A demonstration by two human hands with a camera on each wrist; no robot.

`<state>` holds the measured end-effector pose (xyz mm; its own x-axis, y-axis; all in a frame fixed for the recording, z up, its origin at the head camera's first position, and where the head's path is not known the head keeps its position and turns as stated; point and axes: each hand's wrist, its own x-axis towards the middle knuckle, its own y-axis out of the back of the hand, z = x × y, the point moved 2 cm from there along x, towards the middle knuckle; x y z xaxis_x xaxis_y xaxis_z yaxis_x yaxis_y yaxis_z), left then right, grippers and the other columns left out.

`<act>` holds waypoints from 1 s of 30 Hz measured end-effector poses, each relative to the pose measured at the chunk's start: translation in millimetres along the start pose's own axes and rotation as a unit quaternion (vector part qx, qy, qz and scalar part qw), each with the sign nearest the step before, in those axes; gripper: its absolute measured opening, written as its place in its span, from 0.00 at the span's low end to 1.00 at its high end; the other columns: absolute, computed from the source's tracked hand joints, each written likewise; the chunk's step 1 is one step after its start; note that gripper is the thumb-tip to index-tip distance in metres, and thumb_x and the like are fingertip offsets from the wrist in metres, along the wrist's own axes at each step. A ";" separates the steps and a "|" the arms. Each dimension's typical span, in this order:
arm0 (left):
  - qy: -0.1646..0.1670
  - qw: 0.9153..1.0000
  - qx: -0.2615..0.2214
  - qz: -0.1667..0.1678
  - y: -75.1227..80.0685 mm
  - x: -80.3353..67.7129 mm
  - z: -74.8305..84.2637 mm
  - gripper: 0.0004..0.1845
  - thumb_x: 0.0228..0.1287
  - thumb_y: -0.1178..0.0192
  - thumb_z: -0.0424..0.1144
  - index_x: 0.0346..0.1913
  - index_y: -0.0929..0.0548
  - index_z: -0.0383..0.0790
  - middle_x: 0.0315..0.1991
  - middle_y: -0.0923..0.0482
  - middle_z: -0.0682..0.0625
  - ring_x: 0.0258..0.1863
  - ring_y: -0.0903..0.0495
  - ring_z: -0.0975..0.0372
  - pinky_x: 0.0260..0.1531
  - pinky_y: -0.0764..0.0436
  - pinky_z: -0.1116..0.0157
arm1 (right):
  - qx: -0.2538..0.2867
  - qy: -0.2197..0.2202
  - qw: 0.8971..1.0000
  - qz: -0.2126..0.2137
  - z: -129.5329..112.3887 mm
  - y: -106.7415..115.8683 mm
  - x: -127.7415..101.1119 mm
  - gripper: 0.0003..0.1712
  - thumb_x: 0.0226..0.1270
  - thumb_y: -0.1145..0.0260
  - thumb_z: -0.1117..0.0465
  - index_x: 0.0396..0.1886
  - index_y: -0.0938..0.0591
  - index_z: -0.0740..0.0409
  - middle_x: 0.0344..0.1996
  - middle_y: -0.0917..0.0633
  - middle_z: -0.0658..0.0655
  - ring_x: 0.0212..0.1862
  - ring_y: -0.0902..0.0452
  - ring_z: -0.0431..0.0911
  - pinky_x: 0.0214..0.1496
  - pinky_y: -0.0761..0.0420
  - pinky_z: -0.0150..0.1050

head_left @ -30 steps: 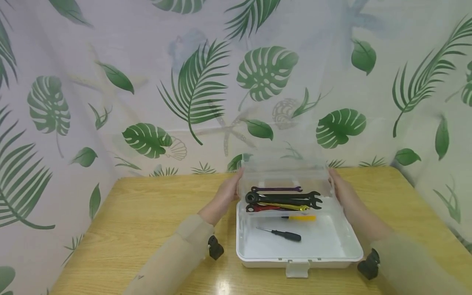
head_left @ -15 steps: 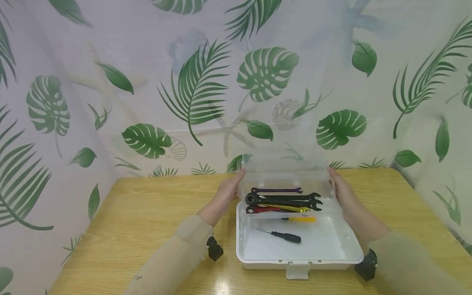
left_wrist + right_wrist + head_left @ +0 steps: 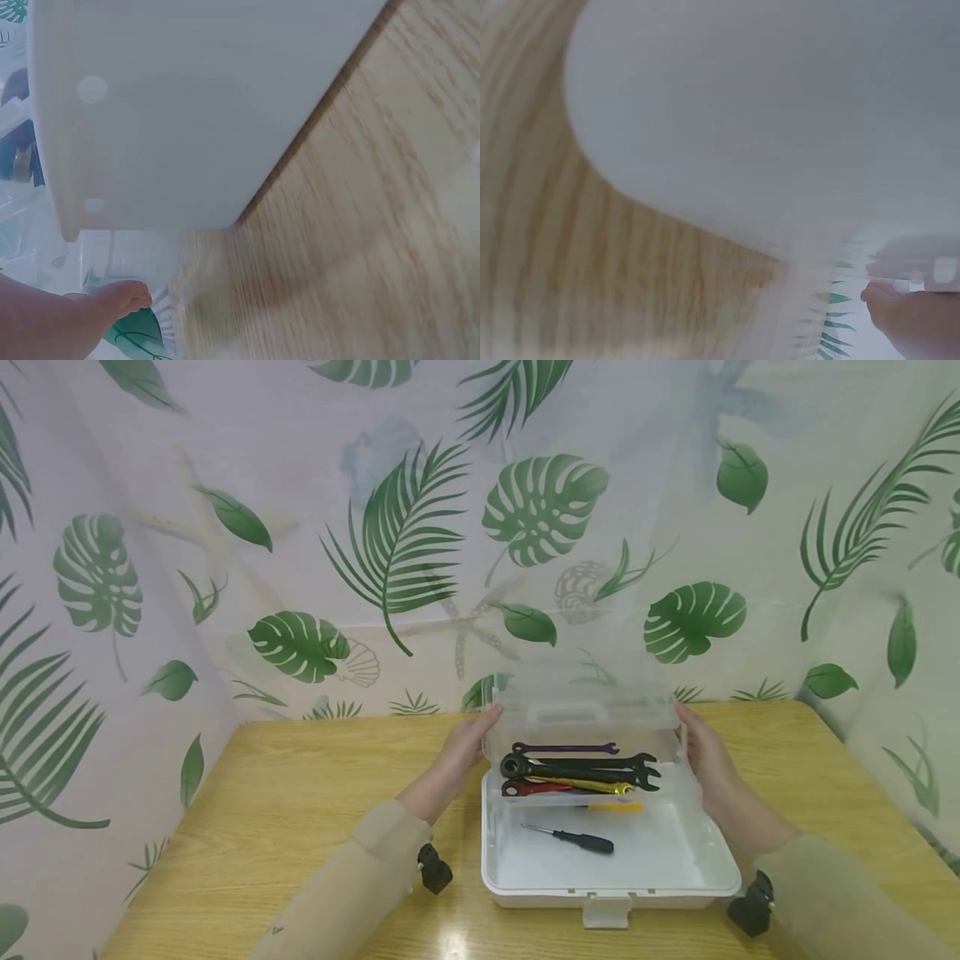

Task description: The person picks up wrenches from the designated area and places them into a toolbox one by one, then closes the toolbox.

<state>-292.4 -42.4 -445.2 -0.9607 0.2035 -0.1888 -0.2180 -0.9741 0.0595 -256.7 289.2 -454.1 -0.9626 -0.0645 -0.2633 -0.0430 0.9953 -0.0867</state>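
At the left of centre in the head view, the left hand [image 3: 463,750] lies against the left end of a clear tray [image 3: 581,714], its fingers laid close together along the tray's side and the thumb up by the top corner; how far they curl around the plastic cannot be told. The left wrist view shows only a fingertip of the left hand [image 3: 124,298] at the lower left, below the white side wall of the toolbox [image 3: 195,112], with the wooden table [image 3: 360,225] filling the right of that frame. The tray sits in the middle of the head view, over the far half of the open white toolbox [image 3: 611,885], and holds a purple wrench [image 3: 564,748], a black wrench [image 3: 581,768], a red wrench [image 3: 534,788] and a yellow wrench [image 3: 588,784]. In the near part of the toolbox floor lies a black screwdriver [image 3: 573,839], with a yellow-handled tool [image 3: 617,807] partly hidden under the tray's edge. To the right, the right hand [image 3: 701,750] touches the tray's right end, fingers together and pointing away from the person; its grip is hidden too. In the right wrist view the right hand [image 3: 911,319] is a blurred patch at the lower right.
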 end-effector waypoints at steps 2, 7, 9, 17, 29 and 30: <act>-0.008 1.000 0.004 -0.007 0.8 -0.6 0.1 0.35 0.82 0.51 0.57 0.70 0.25 0.26 0.69 0.21 0.34 0.75 0.26 0.43 0.81 0.37 0.46 | 0.010 0.000 1.000 -0.008 1.2 1.6 -0.6 0.32 0.82 0.56 0.29 0.80 0.41 0.26 0.63 0.27 0.33 0.60 0.30 0.29 0.73 0.29 0.32; -0.033 0.999 0.009 -0.016 1.6 -2.2 2.7 0.37 0.81 0.50 0.54 0.73 0.31 0.22 0.72 0.26 0.31 0.77 0.31 0.41 0.82 0.39 0.44 | -0.005 0.009 1.000 -0.019 0.0 2.9 -1.3 0.37 0.84 0.59 0.31 0.86 0.52 0.29 0.87 0.47 0.46 0.87 0.54 0.49 0.89 0.50 0.47; -0.036 0.999 0.009 -0.019 2.1 -2.7 4.0 0.39 0.80 0.49 0.54 0.75 0.36 0.21 0.75 0.30 0.29 0.79 0.34 0.40 0.83 0.41 0.44 | -0.011 0.015 0.999 -0.027 -1.6 2.8 -1.9 0.44 0.84 0.61 0.31 0.89 0.62 0.38 0.89 0.65 0.48 0.89 0.73 0.53 0.89 0.65 0.56; -0.052 0.997 0.010 -0.059 5.7 -5.8 10.0 0.41 0.80 0.50 0.51 0.79 0.43 0.20 0.79 0.38 0.29 0.82 0.41 0.40 0.84 0.44 0.46 | -0.030 0.053 0.997 -0.053 -8.1 4.4 -5.6 0.48 0.85 0.63 0.34 0.87 0.71 0.50 0.86 0.76 0.53 0.85 0.89 0.56 0.83 0.83 0.62; -0.056 0.998 0.016 -0.031 12.0 -13.7 18.1 0.43 0.80 0.48 0.53 0.80 0.46 0.21 0.82 0.44 0.28 0.82 0.41 0.38 0.83 0.41 0.47 | -0.028 0.104 0.993 -0.043 -18.2 9.5 -12.9 0.16 0.88 0.60 0.38 0.58 0.25 0.23 0.52 0.22 0.24 0.63 0.33 0.28 0.79 0.39 0.39; -0.058 0.998 0.019 -0.029 12.4 -14.8 19.3 0.43 0.80 0.48 0.52 0.80 0.45 0.21 0.81 0.43 0.28 0.82 0.40 0.38 0.83 0.40 0.47 | -0.030 0.113 0.992 -0.039 -19.6 9.7 -14.1 0.17 0.89 0.60 0.40 0.54 0.23 0.23 0.50 0.20 0.24 0.58 0.31 0.26 0.72 0.35 0.33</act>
<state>-284.1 -55.6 -422.8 -0.9590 0.2722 -0.0786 -0.2787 -0.9563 0.0887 -248.8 301.2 -432.4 -0.9910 -0.1295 -0.0348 -0.1281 0.9910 -0.0393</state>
